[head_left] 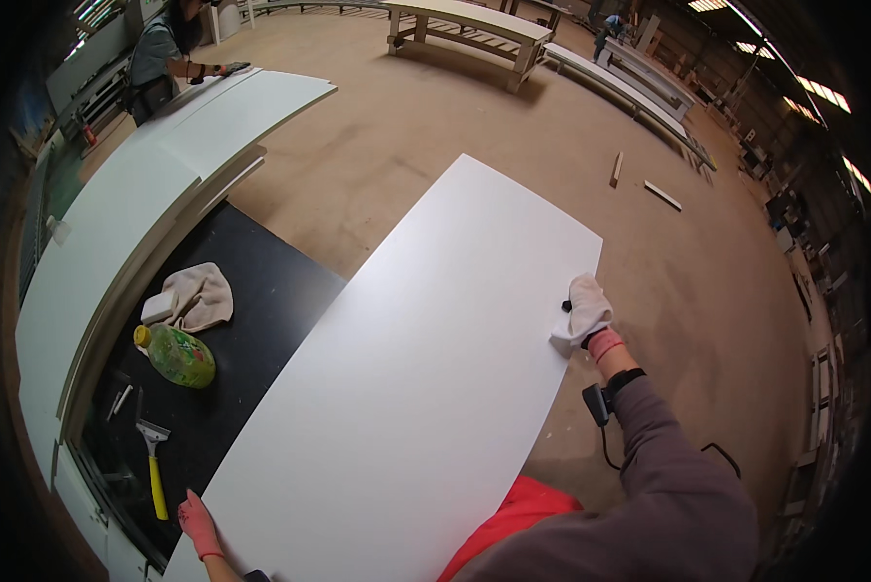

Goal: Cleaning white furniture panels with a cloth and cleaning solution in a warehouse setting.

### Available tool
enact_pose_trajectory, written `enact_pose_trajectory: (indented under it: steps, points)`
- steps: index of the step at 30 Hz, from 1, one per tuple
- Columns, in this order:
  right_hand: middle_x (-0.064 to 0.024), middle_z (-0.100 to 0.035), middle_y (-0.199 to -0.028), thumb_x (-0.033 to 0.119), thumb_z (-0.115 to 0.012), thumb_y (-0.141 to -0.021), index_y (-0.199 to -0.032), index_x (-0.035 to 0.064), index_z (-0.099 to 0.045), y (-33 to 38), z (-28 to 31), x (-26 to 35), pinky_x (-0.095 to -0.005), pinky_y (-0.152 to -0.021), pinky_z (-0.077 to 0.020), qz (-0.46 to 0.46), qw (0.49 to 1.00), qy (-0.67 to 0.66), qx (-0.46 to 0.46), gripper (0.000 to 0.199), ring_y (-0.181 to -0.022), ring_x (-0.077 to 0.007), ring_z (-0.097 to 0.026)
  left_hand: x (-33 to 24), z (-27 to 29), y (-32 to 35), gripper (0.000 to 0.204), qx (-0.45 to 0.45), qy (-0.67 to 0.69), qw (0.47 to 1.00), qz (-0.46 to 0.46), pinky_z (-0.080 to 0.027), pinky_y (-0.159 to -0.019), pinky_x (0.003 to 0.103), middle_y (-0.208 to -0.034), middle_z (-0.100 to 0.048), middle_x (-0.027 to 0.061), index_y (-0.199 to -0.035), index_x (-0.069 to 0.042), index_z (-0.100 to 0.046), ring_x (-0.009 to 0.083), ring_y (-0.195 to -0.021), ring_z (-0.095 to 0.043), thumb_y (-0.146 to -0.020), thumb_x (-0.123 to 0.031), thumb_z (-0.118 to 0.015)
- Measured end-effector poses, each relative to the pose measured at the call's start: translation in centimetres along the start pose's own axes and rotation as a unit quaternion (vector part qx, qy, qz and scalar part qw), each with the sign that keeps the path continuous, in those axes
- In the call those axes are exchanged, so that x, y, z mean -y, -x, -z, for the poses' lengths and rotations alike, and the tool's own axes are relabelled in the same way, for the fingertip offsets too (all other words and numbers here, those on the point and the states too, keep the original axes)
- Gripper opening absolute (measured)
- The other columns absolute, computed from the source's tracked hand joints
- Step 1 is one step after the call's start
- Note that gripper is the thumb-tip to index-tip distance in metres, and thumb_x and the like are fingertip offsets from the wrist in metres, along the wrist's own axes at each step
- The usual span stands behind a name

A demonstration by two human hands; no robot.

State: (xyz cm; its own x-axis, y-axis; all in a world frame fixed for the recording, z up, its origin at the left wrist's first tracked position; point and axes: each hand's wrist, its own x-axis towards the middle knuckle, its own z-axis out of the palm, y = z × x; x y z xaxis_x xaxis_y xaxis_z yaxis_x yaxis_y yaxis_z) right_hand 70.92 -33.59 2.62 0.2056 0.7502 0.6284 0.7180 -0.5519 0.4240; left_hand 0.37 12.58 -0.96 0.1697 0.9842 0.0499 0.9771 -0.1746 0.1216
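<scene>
Wiping seems the step: the right hand (604, 341) grips a cloth (589, 303) at the board's (387, 378) 2 o'clock edge; left hand (200, 527) at 8 o'clock, grip unclear. Next calls for flat pressure.

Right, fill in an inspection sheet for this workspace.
Surface: black tabletop, partly covered by the white panel.
Job's things: white panel, laid flat; white cloth at its right edge.
Clutter: green bottle, yellow-handled scraper, beige cloth, white block.
Hands: left hand at the panel's lower-left edge; right hand mostly hidden by the cloth.
Cables: black cable by the right sleeve.
Surroundings: co-worker at long white panels, bench, wood strips on floor.
</scene>
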Motion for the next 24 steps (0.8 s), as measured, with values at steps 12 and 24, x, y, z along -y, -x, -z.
enact_pose_trajectory:
  steps: [12, 24]
  points:
    - [-0.0147, -0.059, -0.084, 0.023, -0.067, -0.070, -0.089, 0.0055, -0.058, -0.8, 3.2, -2.1, -0.0391, -0.071, -0.0485, -0.272, 0.905, -0.223, 0.239, 0.028, -0.079, -0.0347, -0.058, -7.7, 10.0, 4.1, 0.028, -0.203, 0.065, 0.975, -0.062, -0.043, -0.062, 0.040, -0.076, -0.059, 0.0201, -0.081, 0.006, -0.058, 0.0356, -0.069, -0.054, -0.093, -0.016, -0.046]
    - [-0.0219, -0.062, -0.079, 0.019, -0.057, -0.077, -0.092, -0.0002, -0.061, -6.6, 11.1, -5.2, -0.0419, -0.066, -0.0478, -0.475, 0.786, -0.321, 0.231, 0.025, -0.075, -0.0368, -0.061, -24.4, 8.3, 15.7, 0.037, 0.011, 0.245, 0.946, -0.211, -0.034, -0.100, 0.039, -0.127, -0.047, 0.0204, -0.125, 0.004, -0.047, 0.0344, -0.116, -0.044, -0.088, -0.005, -0.046]
